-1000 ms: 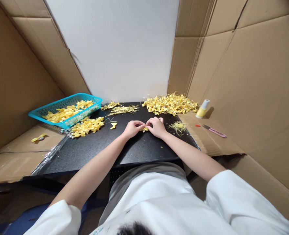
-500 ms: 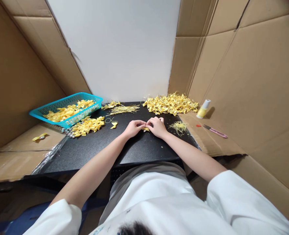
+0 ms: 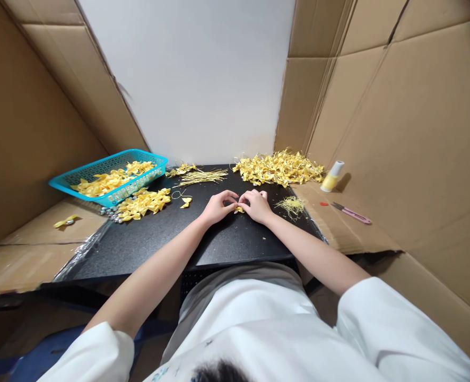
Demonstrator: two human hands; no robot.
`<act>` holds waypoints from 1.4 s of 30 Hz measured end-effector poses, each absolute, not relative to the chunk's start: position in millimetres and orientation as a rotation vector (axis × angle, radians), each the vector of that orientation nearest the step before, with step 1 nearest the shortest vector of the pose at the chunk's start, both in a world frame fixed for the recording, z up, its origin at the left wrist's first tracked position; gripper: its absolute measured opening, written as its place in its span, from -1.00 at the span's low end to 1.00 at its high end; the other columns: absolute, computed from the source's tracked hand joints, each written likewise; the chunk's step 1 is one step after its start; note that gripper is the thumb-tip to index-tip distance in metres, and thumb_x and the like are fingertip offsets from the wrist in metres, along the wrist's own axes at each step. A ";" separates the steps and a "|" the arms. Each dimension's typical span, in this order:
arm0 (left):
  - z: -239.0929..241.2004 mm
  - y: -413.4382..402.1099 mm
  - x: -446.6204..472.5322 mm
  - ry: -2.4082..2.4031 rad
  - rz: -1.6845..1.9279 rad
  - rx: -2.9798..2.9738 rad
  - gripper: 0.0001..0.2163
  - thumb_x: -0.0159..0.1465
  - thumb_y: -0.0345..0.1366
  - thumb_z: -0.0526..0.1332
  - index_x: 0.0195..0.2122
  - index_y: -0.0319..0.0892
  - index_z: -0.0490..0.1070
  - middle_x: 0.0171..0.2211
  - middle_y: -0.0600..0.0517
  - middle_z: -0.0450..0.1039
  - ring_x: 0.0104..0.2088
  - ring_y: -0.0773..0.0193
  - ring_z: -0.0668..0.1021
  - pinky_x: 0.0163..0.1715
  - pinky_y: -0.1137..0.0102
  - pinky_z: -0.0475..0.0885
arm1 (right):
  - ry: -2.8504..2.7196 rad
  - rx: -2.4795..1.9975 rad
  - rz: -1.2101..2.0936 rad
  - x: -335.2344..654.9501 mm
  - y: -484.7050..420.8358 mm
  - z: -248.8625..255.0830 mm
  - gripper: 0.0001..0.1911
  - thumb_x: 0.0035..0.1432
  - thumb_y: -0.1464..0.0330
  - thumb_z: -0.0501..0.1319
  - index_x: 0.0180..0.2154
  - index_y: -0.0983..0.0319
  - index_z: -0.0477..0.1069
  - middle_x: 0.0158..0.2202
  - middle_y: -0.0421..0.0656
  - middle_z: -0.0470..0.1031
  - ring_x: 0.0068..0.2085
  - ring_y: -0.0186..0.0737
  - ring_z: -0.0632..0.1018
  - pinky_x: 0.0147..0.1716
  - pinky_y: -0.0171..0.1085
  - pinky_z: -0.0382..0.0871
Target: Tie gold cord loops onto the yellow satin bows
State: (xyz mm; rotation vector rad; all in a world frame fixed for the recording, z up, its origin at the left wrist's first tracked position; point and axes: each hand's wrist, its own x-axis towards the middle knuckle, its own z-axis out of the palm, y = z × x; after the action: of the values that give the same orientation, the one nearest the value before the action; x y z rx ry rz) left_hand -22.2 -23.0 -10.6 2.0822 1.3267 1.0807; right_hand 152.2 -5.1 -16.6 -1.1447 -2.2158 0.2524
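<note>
Over the black tabletop (image 3: 147, 246) my two hands meet at a small yellow ribbon bow (image 3: 239, 210). My left hand (image 3: 218, 207) has thumb and forefinger curved together in a pinch at the bow. From the other side my right hand (image 3: 255, 206) pinches the same bow with bent fingers. Most of the bow is hidden by the fingers. A single yellow bow (image 3: 186, 202) with a thin looped cord lies left of my left hand. Beyond my hands lies a bundle of yellow cords (image 3: 203, 176).
A turquoise basket (image 3: 108, 199) of yellow bows stands at left, with a bow pile (image 3: 145, 204) before it. A large heap of corded bows (image 3: 278, 168) lies at the back right. Yellow thread scraps (image 3: 292, 206), a thread spool (image 3: 332, 177) and a pink-handled cutter (image 3: 352, 213) are right.
My left fingers have lifted and arched slightly, widening the gap above the bow. My right hand stays nearly still. The whole view has shifted a little.
</note>
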 end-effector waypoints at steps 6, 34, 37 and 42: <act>-13.6 -20.6 -22.0 1.331 1.117 2.025 -0.84 0.09 -0.24 0.25 -0.39 -0.19 0.33 -0.43 0.06 0.55 -0.55 0.41 0.37 -0.50 0.47 0.21 | -2.228 -1.143 0.276 153.0 -4.6 -16.3 -0.86 0.24 0.32 0.20 -0.37 0.19 0.44 -0.27 -0.18 0.56 -0.16 -0.19 0.42 -0.17 -0.18 -0.02; -17.9 -19.1 -23.1 1.332 1.131 1.918 -0.75 0.03 -0.23 0.29 -0.41 -0.14 0.20 -0.47 0.06 0.56 -0.50 0.32 0.51 -0.46 0.46 0.30 | -2.255 -1.141 0.201 152.5 -9.5 -13.3 -0.87 0.22 0.37 0.19 -0.39 0.20 0.45 -0.26 -0.16 0.57 -0.14 -0.16 0.43 -0.14 -0.14 -0.01; -18.9 -18.6 -23.4 1.309 1.120 1.925 -0.75 0.04 -0.22 0.29 -0.40 -0.13 0.19 -0.46 0.05 0.57 -0.49 0.31 0.52 -0.46 0.46 0.31 | -2.257 -1.146 0.194 152.2 -9.5 -13.2 -0.86 0.24 0.37 0.17 -0.37 0.20 0.46 -0.26 -0.16 0.57 -0.15 -0.17 0.43 -0.14 -0.15 -0.01; -20.3 -18.1 -23.4 1.278 1.113 1.945 -0.78 0.06 -0.22 0.26 -0.39 -0.13 0.20 -0.43 0.04 0.56 -0.44 0.30 0.54 -0.43 0.45 0.34 | -2.263 -1.149 0.185 152.0 -10.1 -12.4 -0.85 0.25 0.37 0.16 -0.36 0.20 0.46 -0.25 -0.15 0.57 -0.14 -0.16 0.43 -0.14 -0.15 -0.01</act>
State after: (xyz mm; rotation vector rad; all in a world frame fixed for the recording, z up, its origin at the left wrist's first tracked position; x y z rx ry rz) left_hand -23.4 -18.1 -20.3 1.9449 1.2778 1.1129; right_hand 152.0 -10.1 -12.4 -1.1488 -2.2629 0.1850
